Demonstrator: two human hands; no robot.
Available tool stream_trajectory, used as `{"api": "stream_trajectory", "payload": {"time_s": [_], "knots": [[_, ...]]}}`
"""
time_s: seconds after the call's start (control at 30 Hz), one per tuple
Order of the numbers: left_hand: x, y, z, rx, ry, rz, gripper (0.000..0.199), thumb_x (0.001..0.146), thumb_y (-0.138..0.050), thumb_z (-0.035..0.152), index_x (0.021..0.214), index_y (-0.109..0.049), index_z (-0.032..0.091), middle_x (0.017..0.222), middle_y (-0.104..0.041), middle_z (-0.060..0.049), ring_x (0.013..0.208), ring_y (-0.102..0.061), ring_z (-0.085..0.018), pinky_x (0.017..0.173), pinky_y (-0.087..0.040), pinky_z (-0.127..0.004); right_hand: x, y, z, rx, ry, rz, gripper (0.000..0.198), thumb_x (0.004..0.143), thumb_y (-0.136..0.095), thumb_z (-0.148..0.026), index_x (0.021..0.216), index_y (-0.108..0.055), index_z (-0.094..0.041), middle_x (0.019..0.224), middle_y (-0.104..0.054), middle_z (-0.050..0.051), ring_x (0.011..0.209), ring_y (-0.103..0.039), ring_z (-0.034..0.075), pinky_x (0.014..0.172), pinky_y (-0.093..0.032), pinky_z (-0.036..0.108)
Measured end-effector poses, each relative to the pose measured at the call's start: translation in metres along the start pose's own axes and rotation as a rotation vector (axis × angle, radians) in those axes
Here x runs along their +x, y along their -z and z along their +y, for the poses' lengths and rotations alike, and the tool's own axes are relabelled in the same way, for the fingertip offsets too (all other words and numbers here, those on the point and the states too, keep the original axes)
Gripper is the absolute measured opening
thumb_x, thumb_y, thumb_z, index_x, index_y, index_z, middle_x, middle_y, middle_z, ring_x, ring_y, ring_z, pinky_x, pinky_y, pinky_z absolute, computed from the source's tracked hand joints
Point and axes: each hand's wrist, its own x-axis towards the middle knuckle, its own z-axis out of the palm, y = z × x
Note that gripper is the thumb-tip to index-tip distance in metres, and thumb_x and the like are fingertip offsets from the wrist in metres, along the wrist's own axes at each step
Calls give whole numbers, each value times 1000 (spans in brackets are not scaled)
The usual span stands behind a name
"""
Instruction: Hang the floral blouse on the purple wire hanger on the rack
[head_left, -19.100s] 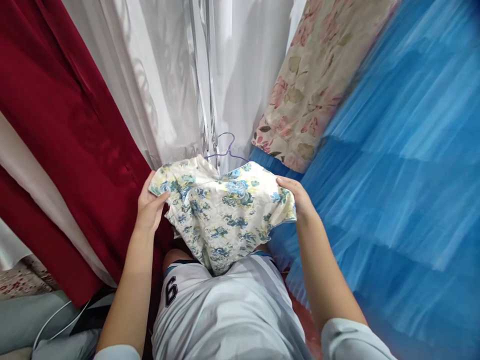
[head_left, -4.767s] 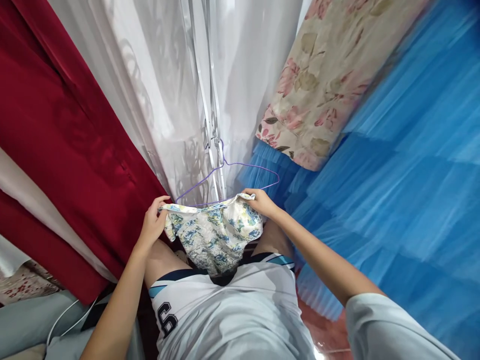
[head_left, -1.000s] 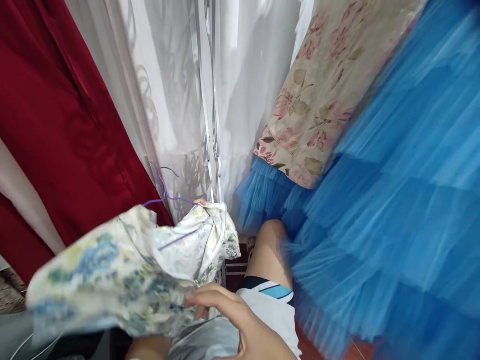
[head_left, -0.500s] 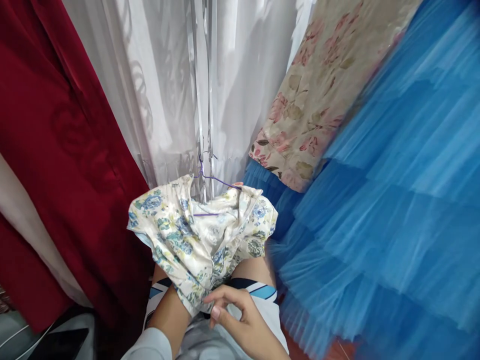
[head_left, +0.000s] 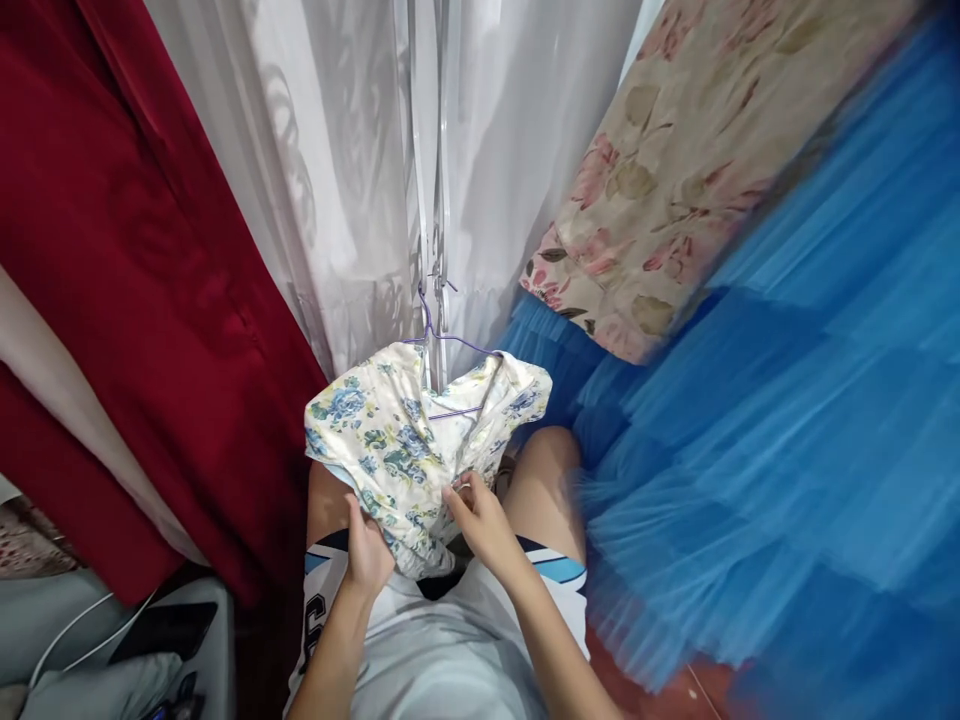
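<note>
Below the purple hanger [head_left: 442, 340], both hands, left [head_left: 367, 550] and right [head_left: 480, 520], keep a closed grip on the floral garment [head_left: 397, 440].

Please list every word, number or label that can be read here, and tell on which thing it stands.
White shorts: a dark printed mark on the left leg, cut off by the left hand's arm, too partial to read.
Floral garment, held by both hands: pattern only, no text.
Right hand: nothing written.

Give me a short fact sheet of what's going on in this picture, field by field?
Held item: small floral garment on a purple wire hanger
Left hand: grips the garment's lower edge
Right hand: pinches the fabric near its middle
Behind: white sheer curtain, red drape
Right side: blue tulle skirt, rose-print cloth
</note>
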Motion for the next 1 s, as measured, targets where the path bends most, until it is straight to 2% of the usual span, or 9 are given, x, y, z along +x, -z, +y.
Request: {"api": "stream_trajectory", "payload": {"time_s": [0.13,0.27,0.33,0.47,0.57,0.7,0.8,0.9,1.0], "knots": [[-4,5,-14,7,97,105,60,74,-77,40,128,-58,24,123,-66,-9,125,-56,-28,106,-44,-42,9,-10,0,-47,3,-13,24,89,-51,-41,76,-52,-20,57,-59,0,53,-53,16,55,-37,26],[2,2,-27,116,21,198,48,77,-73,32,121,-59,21,122,-65,-9,123,-57,-27,105,-44,-39,5,-7,1,27,-59,-47,26,88,-51,-40,71,-49,-21,53,-59,-1,48,-51,15,52,-36,25],[3,5,-30,242,-94,285,44,79,-69,33,119,-57,20,120,-64,-11,120,-58,-27,103,-45,-40,-1,-6,3,62,-75,-64,27,89,-50,-40,69,-48,-21,51,-58,-1,46,-51,14,51,-36,25],[-5,13,-31,597,-475,515,60,80,-69,32,131,-41,20,130,-51,-16,114,-54,-26,97,-45,-42,-13,-12,3,126,-96,-87,29,88,-52,-41,69,-48,-20,48,-57,-1,43,-48,13,49,-34,24],[-15,8,-31,810,-657,357,48,82,-67,27,124,-46,19,125,-50,-16,113,-52,-26,96,-44,-42,-20,-20,-2,159,-105,-87,31,88,-53,-42,68,-50,-19,46,-56,-1,40,-45,11,47,-33,23],[-19,-6,-38,874,-569,-17,25,88,-53,20,113,-52,20,109,-59,-12,104,-56,-24,90,-46,-38,-26,-28,-7,212,-68,-113,31,87,-56,-43,71,-54,-17,50,-59,0,45,-53,13,49,-38,23],[-14,-9,-41,884,-504,-68,7,91,-48,23,95,-53,20,89,-61,-6,86,-58,-21,79,-46,-33,-27,-32,-6,239,-9,-117,31,87,-57,-45,75,-57,-17,53,-61,1,48,-57,14,49,-40,23],[-9,-6,-37,914,-518,-83,18,92,-48,27,75,-48,21,77,-58,-4,77,-55,-19,72,-44,-30,-24,-32,-7,283,-2,-71,30,84,-61,-45,75,-59,-16,49,-58,-1,43,-51,12,46,-36,22],[-5,-2,-32,944,-550,-134,20,91,-48,25,71,-47,21,78,-58,-4,78,-56,-20,73,-43,-29,-12,-24,-19,361,-24,-34,28,80,-62,-42,72,-60,-15,43,-52,-3,38,-43,10,43,-31,22]]}}
